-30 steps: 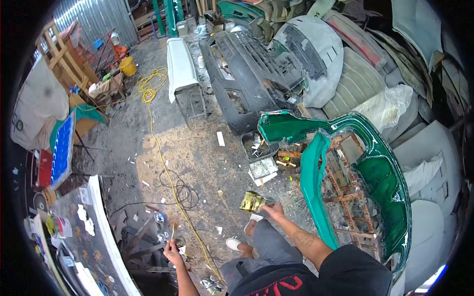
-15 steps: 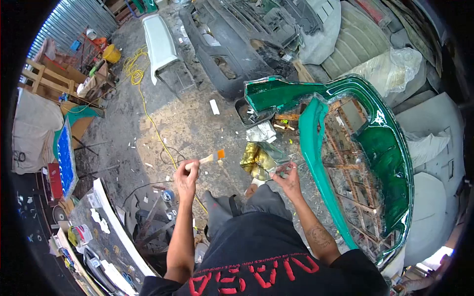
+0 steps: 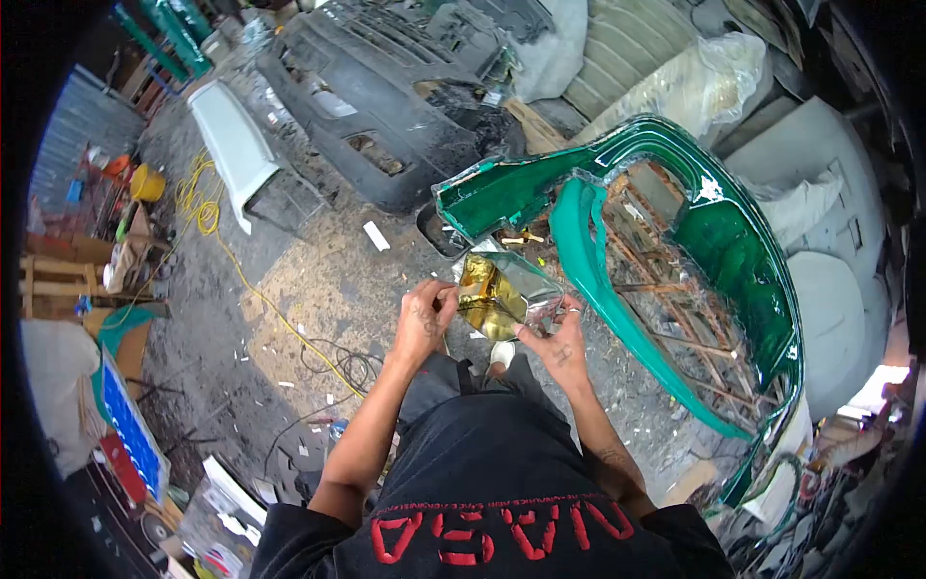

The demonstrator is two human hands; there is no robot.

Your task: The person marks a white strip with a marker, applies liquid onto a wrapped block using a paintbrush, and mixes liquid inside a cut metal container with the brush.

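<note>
My right hand (image 3: 558, 338) grips the rim of a clear plastic container (image 3: 531, 287), its fingers closed at the right side. Amber, shiny liquid (image 3: 487, 294) shows in the container's left part, which is tilted. My left hand (image 3: 424, 317) is closed, with its fingertips against the container's left side. The paintbrush seen in it earlier is mostly hidden now by the fingers and the container. Just right of my right hand runs the inner strip of a glossy green moulded part (image 3: 603, 265).
The green part rests on a rusty metal frame (image 3: 675, 343). Beyond the container sits a black tray (image 3: 436, 232). A big dark bumper (image 3: 338, 125) and a white panel (image 3: 231, 125) lie further off. A yellow cable (image 3: 265, 301) crosses the floor at left.
My left hand has moved right with the paintbrush, from open air to the amber liquid's container. The view has shifted, and my right hand still holds the container.
</note>
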